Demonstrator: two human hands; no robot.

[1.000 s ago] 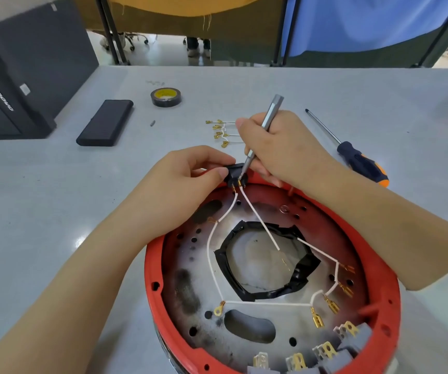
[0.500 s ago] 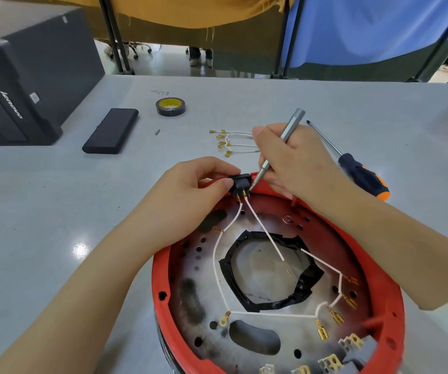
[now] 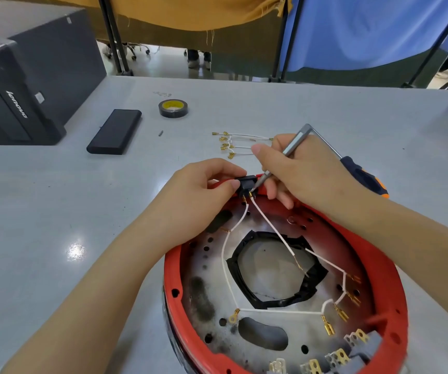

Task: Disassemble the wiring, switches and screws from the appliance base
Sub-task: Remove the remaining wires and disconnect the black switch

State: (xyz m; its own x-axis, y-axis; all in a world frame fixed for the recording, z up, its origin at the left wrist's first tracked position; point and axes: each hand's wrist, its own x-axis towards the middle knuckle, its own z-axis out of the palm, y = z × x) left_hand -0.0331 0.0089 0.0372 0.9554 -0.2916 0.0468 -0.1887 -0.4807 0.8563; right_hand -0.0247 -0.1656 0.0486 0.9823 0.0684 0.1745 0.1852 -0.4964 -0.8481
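Note:
A round red appliance base [image 3: 395, 271] lies upside down at the table's near edge, its metal plate showing. My left hand [image 3: 201, 190] pinches a small black switch [image 3: 247, 184] at the far rim. My right hand [image 3: 295, 171] grips a slim grey screwdriver [image 3: 293, 147] like a pen, its tip at the switch's brass terminals. White wires [image 3: 268, 230] run from the switch across the plate to gold spade connectors [image 3: 329, 329]. Grey terminal blocks [image 3: 357, 346] sit at the near right rim.
A loose bundle of removed white wires [image 3: 233, 144] lies beyond my hands. An orange-and-black screwdriver [image 3: 363, 174] is partly hidden behind my right wrist. A black tape roll [image 3: 173, 107], a flat black case [image 3: 115, 130], a small screw [image 3: 160, 133] and a black computer tower [image 3: 28, 76] are at the far left.
My view has tilted slightly, so everything sits lower in frame. The grey screwdriver has leaned further right, its tip still at the switch. My left hand keeps its pinch.

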